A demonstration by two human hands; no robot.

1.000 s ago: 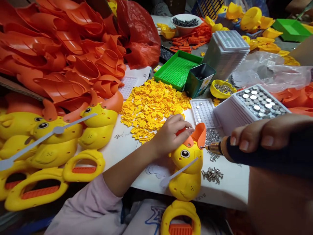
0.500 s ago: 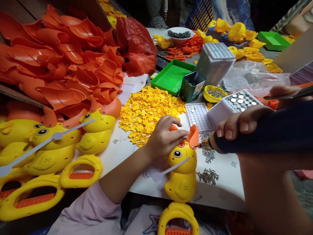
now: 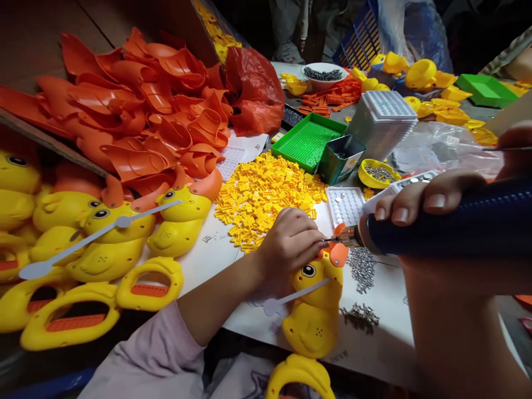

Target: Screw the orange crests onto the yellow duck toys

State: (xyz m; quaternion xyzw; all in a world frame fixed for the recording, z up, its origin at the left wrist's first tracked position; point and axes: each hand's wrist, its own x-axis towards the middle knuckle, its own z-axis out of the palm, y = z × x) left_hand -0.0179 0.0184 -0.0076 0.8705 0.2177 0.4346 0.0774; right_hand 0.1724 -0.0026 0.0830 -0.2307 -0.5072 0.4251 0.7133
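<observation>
A yellow duck toy (image 3: 313, 318) with an orange bill (image 3: 338, 255) lies on the white sheet in front of me, its looped handle (image 3: 299, 374) towards my body. My left hand (image 3: 291, 241) is closed above the duck's head, fingertips together at the tip of the driver bit; whatever they pinch is too small to make out. My right hand (image 3: 419, 199) is wrapped round a dark blue electric screwdriver (image 3: 449, 221), held level and pointing left. A pale grey stick-shaped piece (image 3: 297, 293) lies across the duck. Screws (image 3: 361, 269) lie in loose piles right of it.
At left are several assembled ducks (image 3: 114, 244) and a heap of orange bill parts (image 3: 153, 105). Yellow small pieces (image 3: 270, 194) are piled beyond my left hand. Behind stand a green tray (image 3: 307, 141), a dark tin (image 3: 341, 158), a yellow bowl (image 3: 378, 172) and stacked white trays (image 3: 386, 122).
The bit has left the orange bill's right side and now meets my left fingertips above the duck's head. My left hand has lifted off the bill. The whole view has shifted.
</observation>
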